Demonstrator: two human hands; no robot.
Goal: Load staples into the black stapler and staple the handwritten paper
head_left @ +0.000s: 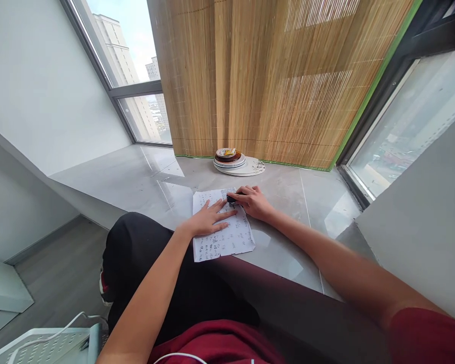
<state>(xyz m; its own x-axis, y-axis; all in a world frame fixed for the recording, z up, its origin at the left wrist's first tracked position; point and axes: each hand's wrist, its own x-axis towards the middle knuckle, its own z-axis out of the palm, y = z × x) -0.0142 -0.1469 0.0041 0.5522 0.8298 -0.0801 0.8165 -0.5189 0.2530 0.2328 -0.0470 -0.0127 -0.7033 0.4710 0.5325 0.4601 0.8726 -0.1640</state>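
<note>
A sheet of white paper (208,248) with rows of handwriting lies on the tiled sill, its lower edge torn and uneven. My left hand (207,221) rests flat on it, fingers spread, holding nothing. In my right hand (255,203) is a small black stamp (231,199), gripped between thumb and fingers and set against the paper's upper right part. A patch of dense dark print shows on the sheet just beside the stamp. My fingers hide part of the stamp, and its underside is out of sight.
Beyond the paper stands a stack of plates (227,163) on an oval white plate (255,167). A bamboo blind (250,81) hangs behind them, with windows on both sides. At lower left are a white perforated basket (41,344) and a white cable (66,323).
</note>
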